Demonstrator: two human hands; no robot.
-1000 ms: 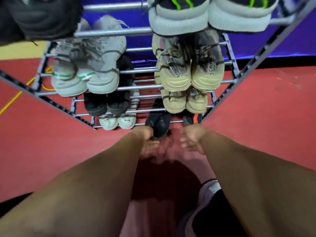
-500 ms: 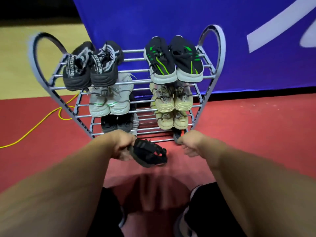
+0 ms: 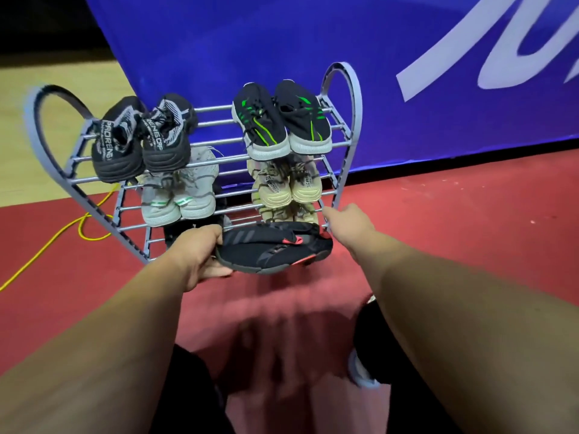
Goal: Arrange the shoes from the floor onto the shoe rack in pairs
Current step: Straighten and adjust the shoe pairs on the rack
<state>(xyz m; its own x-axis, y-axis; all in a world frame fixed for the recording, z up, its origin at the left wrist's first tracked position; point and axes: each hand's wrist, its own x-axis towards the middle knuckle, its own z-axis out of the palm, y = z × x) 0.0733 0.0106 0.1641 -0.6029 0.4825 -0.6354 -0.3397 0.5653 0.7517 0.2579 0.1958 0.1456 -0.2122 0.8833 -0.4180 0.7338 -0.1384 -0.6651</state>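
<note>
Left hand (image 3: 200, 255) was curled round one end of the black shoe (image 3: 275, 252), low centre, just in front of the shoe rack (image 3: 344, 89). Right hand (image 3: 351, 223): couldn't tell its grip. Shoe looked light and floppy, I'd pinch the sole.

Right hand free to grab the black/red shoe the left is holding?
Probably yes. The right hand holds nothing and sits just beside the free end of the black shoe. The left hand grips only the other end, and nothing lies between them.
</note>
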